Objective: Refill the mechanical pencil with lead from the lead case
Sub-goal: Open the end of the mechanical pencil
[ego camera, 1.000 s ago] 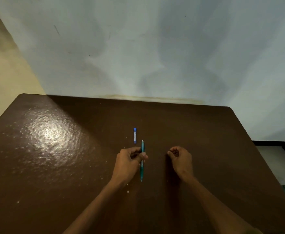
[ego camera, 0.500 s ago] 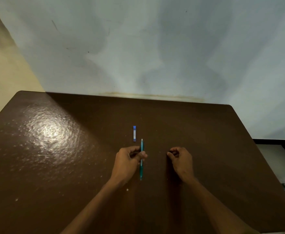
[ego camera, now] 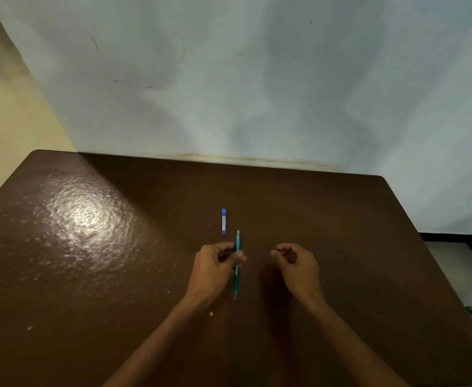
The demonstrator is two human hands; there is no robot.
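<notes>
Judging by the layout, the refill has barely begun. Nearest, the left hand [ego camera: 215, 265] pinches the teal mechanical pencil [ego camera: 237, 263] mid-barrel. The right hand [ego camera: 297, 265] sits just beside it, fingers curled; whether it holds anything I cannot tell. Beyond, the blue lead case [ego camera: 223, 222] lies untouched on the brown surface [ego camera: 341, 233].
</notes>
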